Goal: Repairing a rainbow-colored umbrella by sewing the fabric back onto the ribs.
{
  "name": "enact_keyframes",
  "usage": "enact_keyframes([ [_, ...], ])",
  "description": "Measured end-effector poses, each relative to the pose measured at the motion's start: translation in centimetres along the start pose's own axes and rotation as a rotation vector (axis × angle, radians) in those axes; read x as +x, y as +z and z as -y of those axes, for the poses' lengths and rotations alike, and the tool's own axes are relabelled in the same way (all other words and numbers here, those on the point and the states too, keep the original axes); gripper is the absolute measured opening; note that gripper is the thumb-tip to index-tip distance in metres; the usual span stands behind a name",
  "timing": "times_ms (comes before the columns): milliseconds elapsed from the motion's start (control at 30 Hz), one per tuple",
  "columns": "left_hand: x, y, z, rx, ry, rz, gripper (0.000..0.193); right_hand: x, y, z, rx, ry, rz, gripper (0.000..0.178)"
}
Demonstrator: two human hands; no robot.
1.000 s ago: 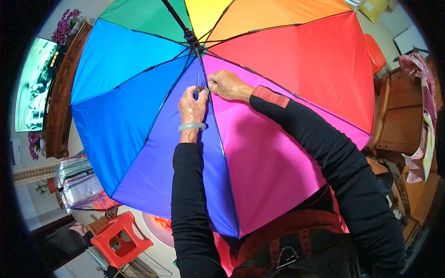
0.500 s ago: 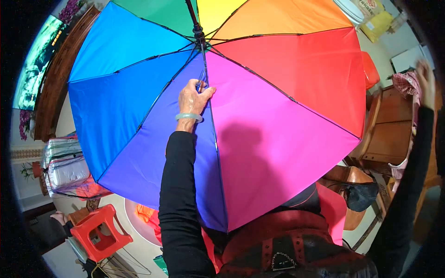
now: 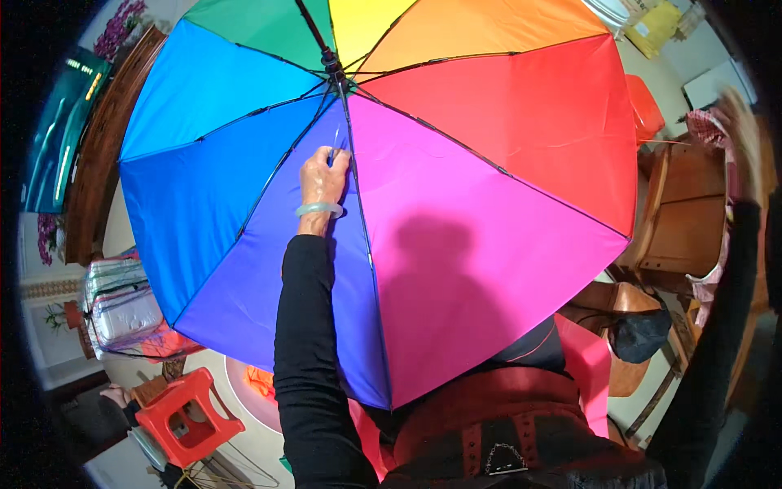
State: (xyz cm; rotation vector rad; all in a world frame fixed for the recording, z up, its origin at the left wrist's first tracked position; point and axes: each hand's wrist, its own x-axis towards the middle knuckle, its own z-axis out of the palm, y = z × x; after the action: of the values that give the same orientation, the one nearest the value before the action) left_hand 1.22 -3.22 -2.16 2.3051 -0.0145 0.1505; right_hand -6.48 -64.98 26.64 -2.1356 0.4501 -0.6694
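Note:
An opened umbrella (image 3: 489,122) with rainbow panels spreads before me, its inner side with the black ribs facing me. My left hand (image 3: 324,177), a pale bangle at its wrist, is closed in a pinch on a thin, pointed, bluish tool (image 3: 336,140) whose exact kind is unclear. It rests over the purple panel, close beside the rib bordering the pink one, below the hub (image 3: 336,72). Far out to the right, my right hand (image 3: 740,143) is raised and smeared by motion; its fingers cannot be read. The black shaft (image 3: 313,28) runs up from the hub.
At left stand a red plastic stool (image 3: 189,420), a wrapped bundle (image 3: 126,306) and a dark wooden cabinet edge (image 3: 102,155) with a screen (image 3: 65,138). On the right are a wooden chair (image 3: 680,212), pinkish cloth (image 3: 707,126) and a brown bag (image 3: 627,301).
The umbrella and my left hand have shifted slightly left in view. The pinch remains, now slightly farther from the rib. My right hand is still raised at the right and more blurred.

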Motion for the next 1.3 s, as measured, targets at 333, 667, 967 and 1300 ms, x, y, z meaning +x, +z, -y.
enact_keyframes([
  [333,-0.1,-0.3,-0.1,-0.027,-0.136,0.010,0.020,-21.2,44.8,6.3,-0.146,-0.628,0.873,0.012],
  [667,-0.1,-0.2,1.8,-0.138,-0.084,0.038,0.014,-25.7,49.9,5.7,-0.227,-0.458,0.870,0.014],
  [967,1.3,-0.3,1.7,0.148,0.163,0.078,0.017,-25.1,52.0,4.9,-0.022,-0.511,0.900,0.014],
  [1300,2.3,-1.5,2.9,0.458,0.536,0.141,0.011,-24.7,50.5,4.5,-0.002,-0.519,0.935,0.015],
])
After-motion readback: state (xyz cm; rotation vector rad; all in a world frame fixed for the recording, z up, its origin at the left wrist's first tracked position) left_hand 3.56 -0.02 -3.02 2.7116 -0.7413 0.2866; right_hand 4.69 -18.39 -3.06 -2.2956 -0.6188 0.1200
